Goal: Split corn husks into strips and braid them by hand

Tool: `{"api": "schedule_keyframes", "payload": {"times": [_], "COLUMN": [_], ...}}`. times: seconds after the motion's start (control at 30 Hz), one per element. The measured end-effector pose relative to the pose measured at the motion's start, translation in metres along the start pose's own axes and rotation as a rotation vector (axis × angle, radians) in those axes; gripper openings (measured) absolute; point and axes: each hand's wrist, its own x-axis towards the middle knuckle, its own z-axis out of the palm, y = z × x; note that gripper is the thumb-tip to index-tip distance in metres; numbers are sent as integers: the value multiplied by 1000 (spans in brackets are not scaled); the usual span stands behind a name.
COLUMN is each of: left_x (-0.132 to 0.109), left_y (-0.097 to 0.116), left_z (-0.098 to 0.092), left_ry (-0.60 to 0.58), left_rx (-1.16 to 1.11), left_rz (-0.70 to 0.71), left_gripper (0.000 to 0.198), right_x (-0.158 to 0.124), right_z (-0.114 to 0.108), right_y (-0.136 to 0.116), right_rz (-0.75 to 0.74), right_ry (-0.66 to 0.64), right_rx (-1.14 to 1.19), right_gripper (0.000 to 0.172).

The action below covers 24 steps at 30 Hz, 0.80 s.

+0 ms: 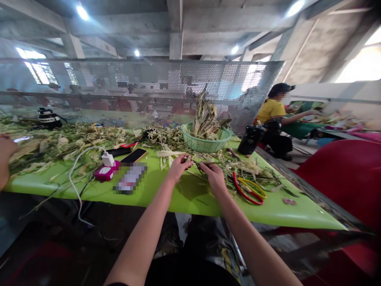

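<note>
Over the green tabletop (160, 190), my left hand (177, 168) and my right hand (214, 176) are close together, fingers pinched on a thin green plant stem (195, 162) that runs between them. The stem's finer detail is too small to make out. A pale dried leaf (168, 153) lies just beyond my left hand. To the right of my right hand rests a tool with red and yellow handles (248, 192), among plant scraps (253, 169). Behind both hands stands a light green basket (204, 145) holding dried, leafy stalks (205, 119).
Left of my hands lie two phones (134, 156), a magenta power socket (104, 173) and a white charger (107, 159). Plant cuttings (74, 139) cover the table's back. A black container (251, 140) stands right. Another person's hand (6, 153) is far left; a co-worker (271, 111) sits right.
</note>
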Motion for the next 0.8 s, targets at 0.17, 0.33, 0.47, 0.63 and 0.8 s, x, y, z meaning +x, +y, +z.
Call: {"api": "schedule_keyframes", "payload": {"times": [0.17,0.33,0.47,0.63,0.8], "left_x": [0,-3,-5,-2,0], "left_y": [2,6,9,5,0], "left_z": [0,0,-1,-1,-2], "left_ry": [-103,-141,-81,-69,-159], "left_rx": [-20,-70,-117,-28,-24], "left_rz": [-19,-57,-79,-53,-37], "left_gripper": [33,36,44,44,44], "right_x": [-3,-6,-5,-4,-3], "right_z": [0,-1,-1,0,-2], "right_y": [-2,-3,-4,-2,0], "right_rz": [26,123,151,115,93], "right_ry": [8,-12,14,8,-40], "right_rx": [82,184,240,180,175], "right_gripper": [36,37,37,36,35]}}
